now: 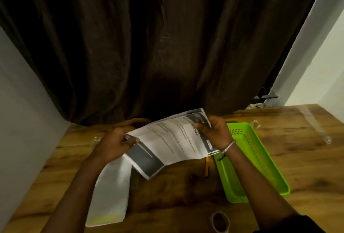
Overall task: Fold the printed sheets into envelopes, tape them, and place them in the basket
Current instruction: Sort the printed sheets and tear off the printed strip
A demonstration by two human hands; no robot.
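Observation:
A printed sheet [168,140] with black bands and lines of text is held up over the wooden table [307,139], bowed and creased. My left hand [113,144] pinches its left edge. At the sheet's far right end my right hand [214,132] grips it, thumb on top. To the right, the green plastic basket [260,160] lies on the table, and part of it is hidden by my right forearm. A roll of clear tape [220,221] stands near the front edge. More white paper [111,193] lies flat under my left forearm.
A yellow pen or pencil [207,166] lies between the held sheet and the basket. A dark brown curtain [149,46] hangs behind the table. Strips of clear tape [316,126] stick to the tabletop at the far right. Grey walls flank both sides.

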